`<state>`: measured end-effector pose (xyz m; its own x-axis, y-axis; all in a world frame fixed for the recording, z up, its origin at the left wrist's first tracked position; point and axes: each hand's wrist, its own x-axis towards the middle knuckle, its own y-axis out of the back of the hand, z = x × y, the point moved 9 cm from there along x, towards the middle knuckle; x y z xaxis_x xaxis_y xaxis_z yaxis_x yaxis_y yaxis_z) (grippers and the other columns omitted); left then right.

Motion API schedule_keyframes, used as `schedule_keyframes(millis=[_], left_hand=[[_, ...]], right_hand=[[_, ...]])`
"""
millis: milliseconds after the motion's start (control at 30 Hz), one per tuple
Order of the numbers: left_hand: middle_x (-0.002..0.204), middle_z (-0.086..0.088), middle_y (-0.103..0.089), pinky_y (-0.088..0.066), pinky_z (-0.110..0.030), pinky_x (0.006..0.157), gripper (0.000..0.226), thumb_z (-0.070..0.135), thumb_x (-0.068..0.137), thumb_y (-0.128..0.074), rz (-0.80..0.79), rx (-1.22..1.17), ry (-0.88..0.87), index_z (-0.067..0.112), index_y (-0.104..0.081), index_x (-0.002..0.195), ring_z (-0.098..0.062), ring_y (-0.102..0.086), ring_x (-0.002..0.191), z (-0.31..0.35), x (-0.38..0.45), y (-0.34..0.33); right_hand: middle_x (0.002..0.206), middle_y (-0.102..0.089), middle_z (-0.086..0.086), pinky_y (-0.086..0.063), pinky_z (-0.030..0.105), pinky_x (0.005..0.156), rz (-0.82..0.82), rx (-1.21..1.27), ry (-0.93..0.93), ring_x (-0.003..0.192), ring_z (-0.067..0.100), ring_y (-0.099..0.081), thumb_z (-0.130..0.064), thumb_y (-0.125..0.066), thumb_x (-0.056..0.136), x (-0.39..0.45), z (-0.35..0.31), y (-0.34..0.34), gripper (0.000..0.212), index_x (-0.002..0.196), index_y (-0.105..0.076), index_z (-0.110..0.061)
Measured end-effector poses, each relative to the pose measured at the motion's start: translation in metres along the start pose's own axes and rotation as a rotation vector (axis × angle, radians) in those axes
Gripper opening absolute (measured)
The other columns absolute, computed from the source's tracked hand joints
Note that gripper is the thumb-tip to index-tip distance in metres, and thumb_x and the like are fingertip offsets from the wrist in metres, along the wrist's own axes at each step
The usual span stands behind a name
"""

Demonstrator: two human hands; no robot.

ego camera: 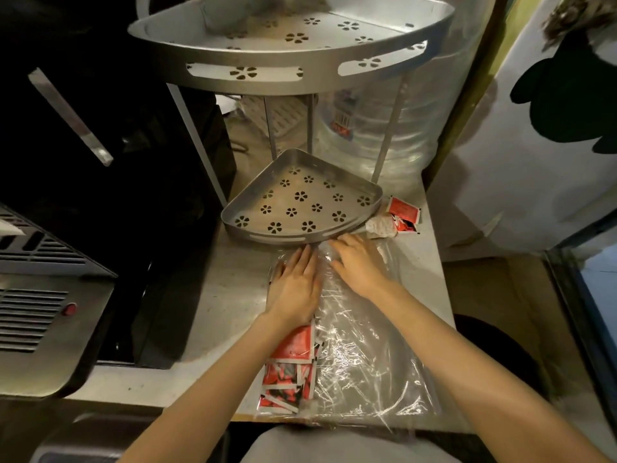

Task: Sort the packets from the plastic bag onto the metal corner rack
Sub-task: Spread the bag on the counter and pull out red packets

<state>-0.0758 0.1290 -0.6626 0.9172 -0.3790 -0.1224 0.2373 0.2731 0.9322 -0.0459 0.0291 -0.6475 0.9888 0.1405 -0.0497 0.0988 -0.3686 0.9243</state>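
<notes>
From the head camera, your left hand [295, 289] and right hand [359, 265] lay flat, fingers spread, gripping nothing, on the plastic bag [364, 359] of red packets [290, 369], print unreadable, before the rack [300, 198].

There's a big clear water jug [374, 135] at the back, a steel appliance [40, 295] with a red button [69, 309], and maybe a fridge [534, 145].

Dim warm light, glare on plastic bag [360, 359], dark left, wide-angle edge bending.
</notes>
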Motion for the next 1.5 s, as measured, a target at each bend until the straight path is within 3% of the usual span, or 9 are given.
schedule_keyframes(millis=[367, 600, 700, 833, 900, 1100, 1200, 1333, 1500], left_hand=[[0.158, -0.001, -0.002, -0.001, -0.041, 0.115, 0.053, 0.036, 0.097, -0.014, -0.098, 0.045, 0.017, 0.017, -0.008, 0.147, -0.015, 0.000, 0.144, -0.004, 0.002, -0.010], [0.157, 0.001, 0.002, 0.000, -0.041, 0.117, 0.052, 0.037, 0.097, -0.009, -0.138, 0.010, 0.029, 0.020, -0.004, 0.147, -0.014, 0.001, 0.144, -0.006, 0.003, -0.014], [0.157, 0.002, 0.002, 0.000, -0.040, 0.117, 0.051, 0.037, 0.098, -0.008, -0.145, -0.010, 0.032, 0.021, -0.004, 0.146, -0.013, 0.002, 0.144, -0.006, 0.002, -0.014], [0.157, 0.003, 0.003, 0.002, -0.039, 0.116, 0.050, 0.035, 0.098, -0.008, -0.153, -0.017, 0.028, 0.022, -0.003, 0.146, -0.012, 0.003, 0.144, -0.006, 0.003, -0.015], [0.157, 0.003, 0.003, 0.002, -0.038, 0.116, 0.050, 0.035, 0.098, -0.008, -0.147, -0.016, 0.025, 0.022, -0.004, 0.146, -0.012, 0.002, 0.144, -0.006, 0.003, -0.015], [0.157, 0.001, 0.003, 0.001, -0.039, 0.116, 0.056, 0.043, 0.094, -0.004, -0.147, 0.007, 0.011, 0.022, -0.004, 0.146, -0.014, 0.002, 0.144, -0.008, 0.003, -0.018], [0.157, 0.001, 0.003, 0.000, -0.040, 0.115, 0.065, 0.049, 0.087, -0.001, -0.149, 0.025, 0.009, 0.023, -0.003, 0.146, -0.015, 0.001, 0.144, -0.008, 0.003, -0.018], [0.157, -0.003, -0.010, -0.004, -0.040, 0.116, 0.050, 0.038, 0.098, -0.019, -0.073, -0.022, 0.018, 0.021, -0.020, 0.145, -0.017, -0.008, 0.144, -0.005, 0.000, -0.005], [0.130, -0.012, -0.057, -0.027, -0.043, 0.108, 0.049, 0.034, 0.092, -0.025, 0.326, 0.082, -0.099, 0.011, -0.063, 0.114, -0.025, -0.048, 0.126, 0.030, -0.029, 0.052]], right_hand=[[0.113, -0.069, 0.004, -0.049, 0.038, 0.086, 0.204, 0.080, -0.005, 0.099, 0.027, -0.064, -0.017, -0.058, 0.087, -0.013, 0.003, 0.023, 0.020, 0.101, -0.072, -0.016], [0.107, -0.069, 0.011, -0.043, 0.033, 0.090, 0.220, 0.083, 0.064, 0.101, 0.027, -0.061, -0.011, -0.057, 0.088, -0.018, -0.002, 0.030, 0.019, 0.099, -0.070, -0.004], [0.100, -0.067, 0.015, -0.035, 0.017, 0.078, 0.234, 0.212, 0.031, 0.093, 0.027, -0.059, -0.008, -0.056, 0.088, -0.025, 0.003, 0.042, 0.016, 0.095, -0.066, 0.002], [0.097, -0.067, 0.011, -0.042, 0.037, 0.087, 0.226, 0.346, -0.007, 0.097, 0.026, -0.056, -0.013, -0.057, 0.089, -0.038, 0.021, 0.058, 0.013, 0.093, -0.065, -0.004], [0.101, -0.065, 0.011, -0.040, 0.038, 0.091, 0.200, 0.409, -0.028, 0.103, 0.024, -0.052, -0.014, -0.056, 0.089, -0.045, 0.029, 0.059, 0.012, 0.093, -0.065, -0.005], [0.103, -0.059, 0.001, -0.038, 0.030, 0.094, 0.214, 0.600, -0.113, 0.108, 0.020, -0.050, -0.011, -0.054, 0.090, -0.062, 0.061, 0.064, 0.010, 0.095, -0.062, -0.007], [0.106, -0.059, 0.000, -0.041, 0.013, 0.085, 0.265, 0.749, -0.223, 0.103, 0.013, -0.052, -0.014, -0.054, 0.091, -0.071, 0.086, 0.067, 0.010, 0.098, -0.061, -0.014], [0.093, -0.058, -0.007, -0.040, 0.000, 0.072, 0.337, 0.836, -0.294, 0.089, 0.008, -0.053, -0.010, -0.055, 0.090, -0.084, 0.106, 0.068, 0.010, 0.090, -0.059, -0.019], [0.092, -0.061, -0.004, -0.046, 0.029, 0.082, 0.314, 0.911, -0.314, 0.089, 0.012, -0.057, -0.011, -0.055, 0.090, -0.091, 0.106, 0.065, 0.019, 0.083, -0.058, -0.028]])
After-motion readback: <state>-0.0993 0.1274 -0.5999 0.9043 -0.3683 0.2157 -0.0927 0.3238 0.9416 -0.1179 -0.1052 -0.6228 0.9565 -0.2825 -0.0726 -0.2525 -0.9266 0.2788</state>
